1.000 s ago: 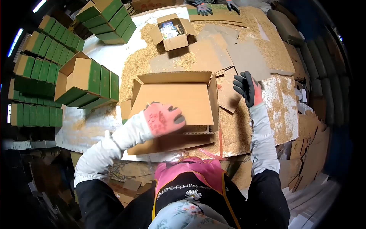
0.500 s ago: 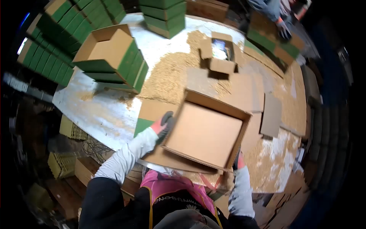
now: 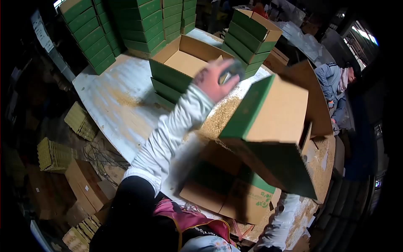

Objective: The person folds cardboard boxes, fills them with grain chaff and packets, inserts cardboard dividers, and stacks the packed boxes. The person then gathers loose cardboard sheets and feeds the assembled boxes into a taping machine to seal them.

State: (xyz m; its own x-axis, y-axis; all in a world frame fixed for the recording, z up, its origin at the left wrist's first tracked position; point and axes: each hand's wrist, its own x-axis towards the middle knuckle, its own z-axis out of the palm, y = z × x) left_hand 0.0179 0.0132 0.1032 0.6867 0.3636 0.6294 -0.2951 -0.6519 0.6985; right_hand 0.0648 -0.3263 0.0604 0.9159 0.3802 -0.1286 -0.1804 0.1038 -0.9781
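Note:
My left hand, in a glove with dark fingertips, is raised above the stacked green box trays. Its thumb and fingers are curved apart, with a gap between them and nothing held. A green and brown cardboard box is tilted up in the air at the right. My right sleeve reaches up beneath it; the box hides my right hand, which holds it up. Below lies a flattened cardboard box with green print. The open tray tops the nearest stack, just behind my left hand.
Tall stacks of green boxes stand at the back left, and another stack at the back. Grain-like crumbs cover part of the white table. Yellow trays and cartons lie at lower left. Another person is at right.
The box has been tipped up and moved to the right. My left hand has let go of it and moved up over the stacked trays. The view has turned to the right.

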